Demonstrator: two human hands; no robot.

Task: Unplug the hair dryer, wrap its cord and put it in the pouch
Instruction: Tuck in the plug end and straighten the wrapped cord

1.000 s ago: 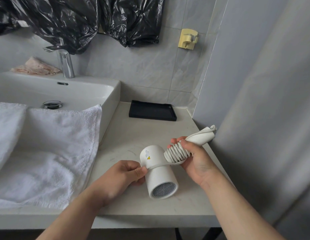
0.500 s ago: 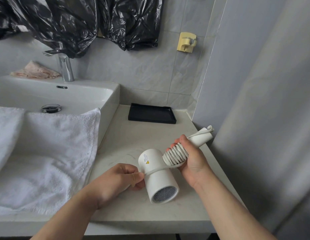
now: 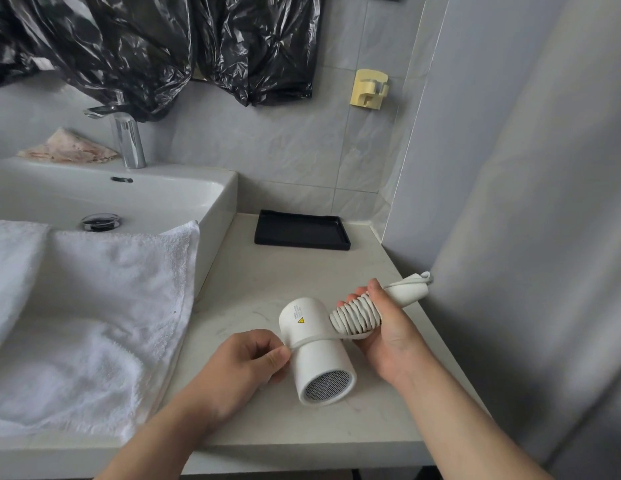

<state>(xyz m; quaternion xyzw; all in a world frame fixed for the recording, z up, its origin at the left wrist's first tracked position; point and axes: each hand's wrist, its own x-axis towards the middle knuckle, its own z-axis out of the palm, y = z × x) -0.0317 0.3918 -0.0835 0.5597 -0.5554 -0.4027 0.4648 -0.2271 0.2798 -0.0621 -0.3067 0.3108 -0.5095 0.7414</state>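
Lower centre, over the worktop (image 3: 285,271), the right hand (image 3: 392,341) grips the hair dryer (image 3: 319,362) by its handle, mostly hidden under coiled cord (image 3: 354,318); the left hand (image 3: 243,368) pinches the loose strand, its end hidden behind fingers.

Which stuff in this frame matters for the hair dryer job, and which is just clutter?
In the job: hair dryer; cord coiled round its handle; left hand pinching the cord; right hand gripping the handle. No pouch in view.
Lying about: towel; sink; tap; black tray; yellow hook; black plastic bags.
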